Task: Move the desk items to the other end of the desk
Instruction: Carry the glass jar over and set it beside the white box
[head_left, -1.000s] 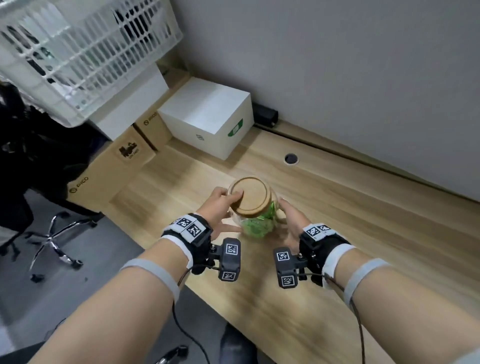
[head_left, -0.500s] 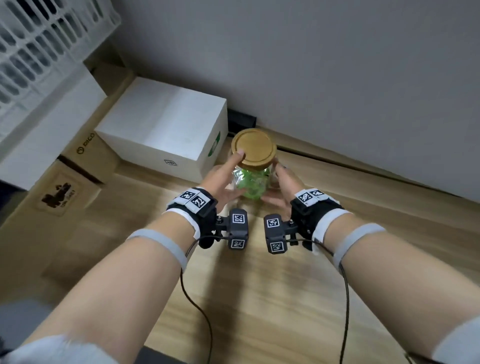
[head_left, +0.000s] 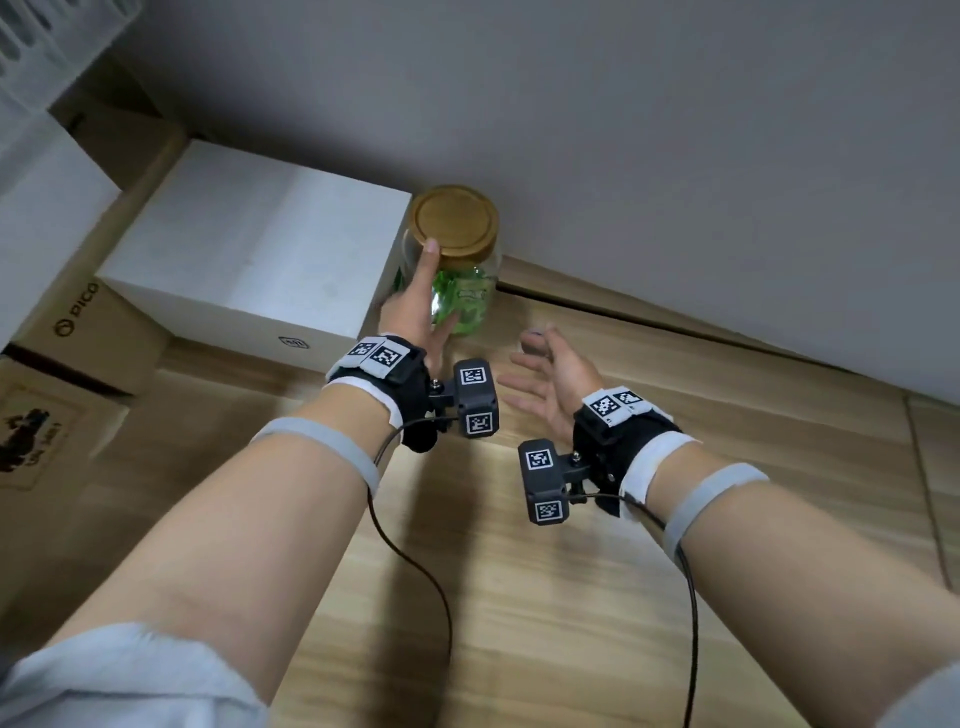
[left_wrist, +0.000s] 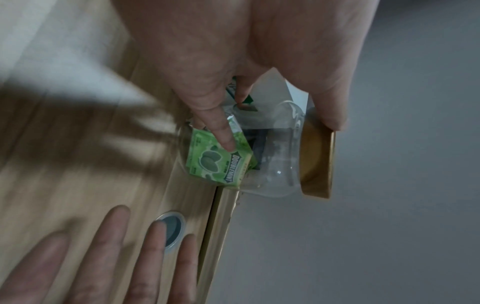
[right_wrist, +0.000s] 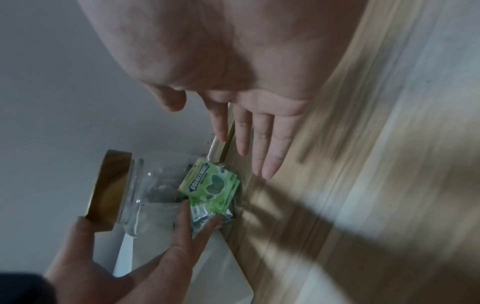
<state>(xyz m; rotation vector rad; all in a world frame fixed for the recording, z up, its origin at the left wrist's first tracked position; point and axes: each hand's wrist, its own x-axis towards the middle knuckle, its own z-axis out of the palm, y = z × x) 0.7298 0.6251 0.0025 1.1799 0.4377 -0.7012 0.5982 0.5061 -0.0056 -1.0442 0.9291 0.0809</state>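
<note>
— Well, starting at our left: the white box (head_left: 249, 244) sits against the wall, and the jar (head_left: 457, 270) stands on the desk (head_left: 519, 597) just beside it, at the back edge. Does it look set down to you?

— We judge so. Its base seems to meet the wood in both wrist views, upright, wooden lid (head_left: 454, 223) on, the green gum packs (left_wrist: 221, 162) inside at the bottom.

— And our left hand (head_left: 415, 306)?

— It curls round the jar, thumb on the lid's rim, fingers against the glass. We should let go slowly, so the jar doesn't rock into the box or the wall.

— Glass on wood near a gap at the back edge; we would check it sits flat, off the seam (left_wrist: 215, 216), before opening the fingers.

— Agreed. Further right, our right hand (head_left: 550, 389) hangs clear of the jar, fingers spread and relaxed, holding nothing.

— It could steady the jar if it tips. Then both hands go for the next item, none of which we can see here.
</note>
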